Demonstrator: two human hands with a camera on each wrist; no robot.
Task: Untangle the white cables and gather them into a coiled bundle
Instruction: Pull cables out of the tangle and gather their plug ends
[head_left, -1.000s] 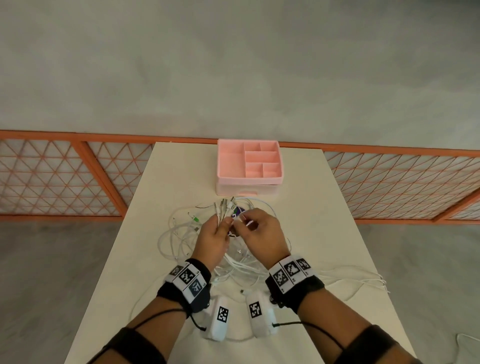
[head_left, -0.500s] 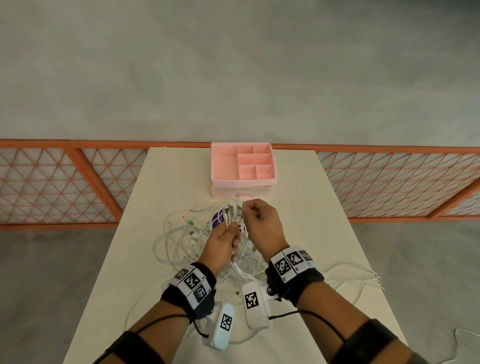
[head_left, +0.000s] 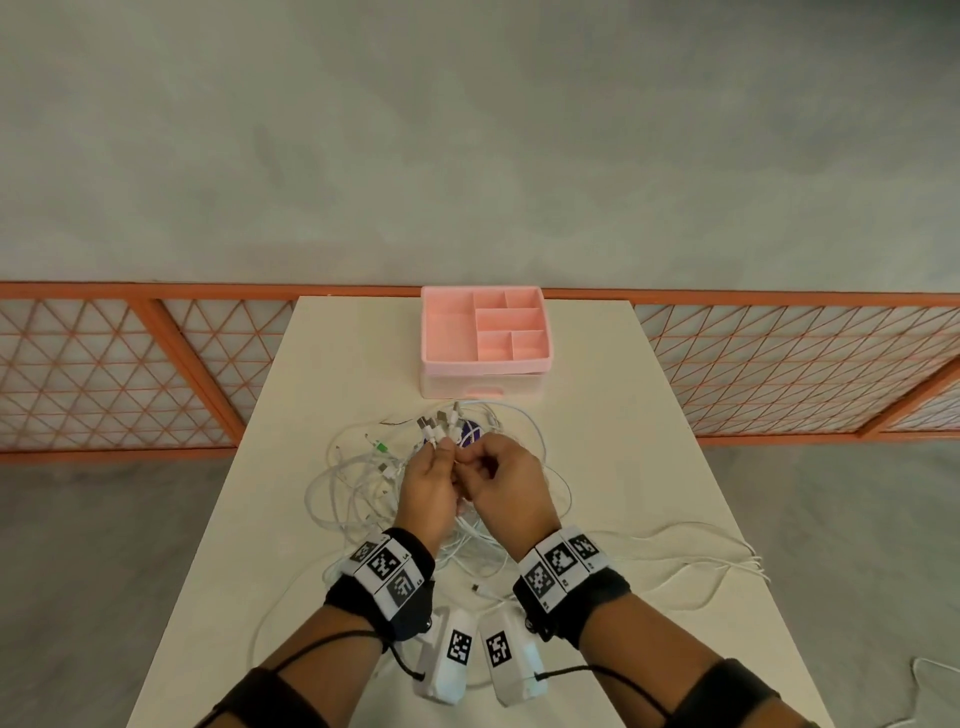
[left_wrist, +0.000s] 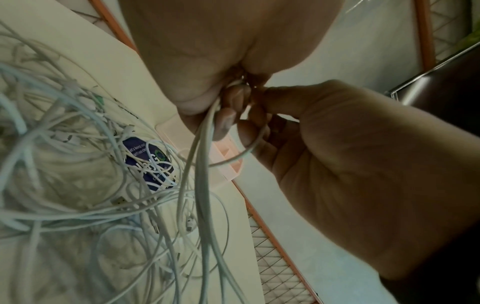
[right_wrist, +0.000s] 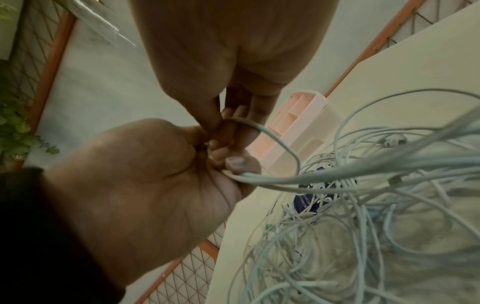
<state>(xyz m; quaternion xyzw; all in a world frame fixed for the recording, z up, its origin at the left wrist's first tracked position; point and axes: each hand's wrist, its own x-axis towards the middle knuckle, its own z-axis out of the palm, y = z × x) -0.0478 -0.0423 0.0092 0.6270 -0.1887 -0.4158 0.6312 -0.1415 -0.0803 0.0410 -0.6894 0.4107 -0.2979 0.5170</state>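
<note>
Still in the gathering step: left hand (head_left: 427, 480) clamped around a bunch of white cables (left_wrist: 205, 185) with the plug ends (head_left: 439, 423) fanned above the fist, right hand (head_left: 506, 480) pinching one thin strand (right_wrist: 275, 139) beside it. Most of the cables loose and knotted on the table (head_left: 623, 415), near a pink tray (head_left: 485, 332) at the far side. Next, probably: feeding that strand into the bunch, then pulling loops free slowly. Smooth, round, springy cords; hard, matte table.
</note>
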